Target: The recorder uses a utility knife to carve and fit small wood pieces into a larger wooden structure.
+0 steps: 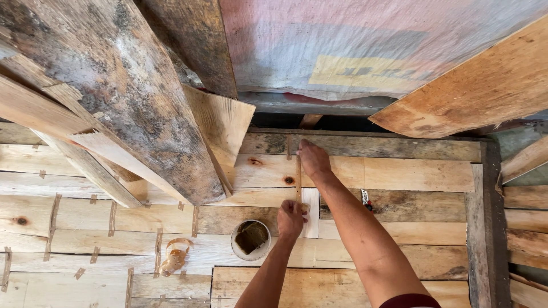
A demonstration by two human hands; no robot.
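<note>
Two bare hands pressing a thin strip onto a surface of pale planks.

Nearest, left hand (291, 218) curled over the lower end of a narrow brown strip (298, 178), grip closed on it, fingertips hidden underneath. Just beside, to the left, a small white tub (250, 239) holding a brownish lump, contents hard to make out. Further left, a tan looped roll of tape (176, 255), blurred. Plank surface (399, 174) dotted with many short brown strips across the seams. Beyond, right hand (313, 158) flat on the upper end of the strip, fingers together, pressing it down rather than clasping. Small dark-and-red object (366, 200) beside the right forearm, too small to identify. Farthest, weathered boards (142, 102) leaning overhead and a pinkish-grey woven sack (365, 40) with a yellow rectangular label, cut off by the top edge.
</note>
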